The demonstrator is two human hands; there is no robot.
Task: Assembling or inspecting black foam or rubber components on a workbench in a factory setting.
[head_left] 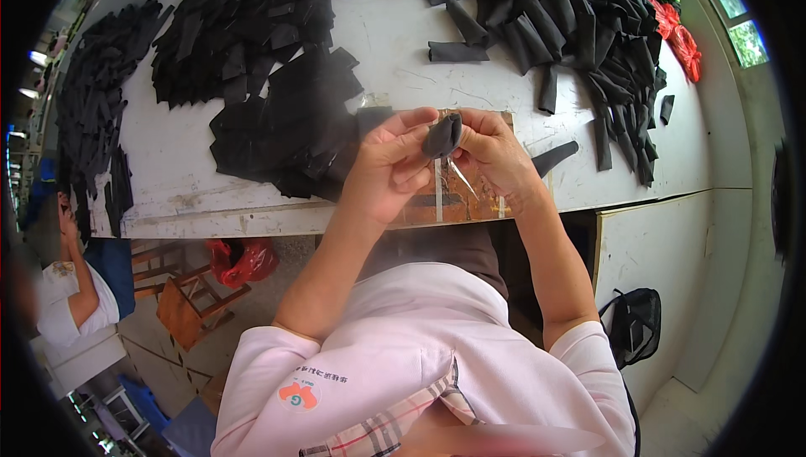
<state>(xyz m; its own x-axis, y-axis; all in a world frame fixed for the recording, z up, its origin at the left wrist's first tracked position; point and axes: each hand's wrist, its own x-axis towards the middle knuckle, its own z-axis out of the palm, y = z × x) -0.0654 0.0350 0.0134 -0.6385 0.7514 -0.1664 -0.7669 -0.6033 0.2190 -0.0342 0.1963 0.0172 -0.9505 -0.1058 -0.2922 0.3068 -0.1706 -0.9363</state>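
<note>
Both my hands are closed on a small piece of black fabric, folded into a rounded tube with an open end. My left hand pinches its left side between thumb and fingers. On the other side my right hand grips the right edge. A thin, pointed silver tool sticks out below the fabric by the right hand; I cannot tell whether that hand holds it. Under the hands is a worn brown board at the table's front edge. One black fabric tube lies just right of my right wrist.
Flat black fabric pieces are heaped on the white table at left, and black tubes at right. Red plastic bags lie far right. Below left are a wooden stool, a red bag and another person.
</note>
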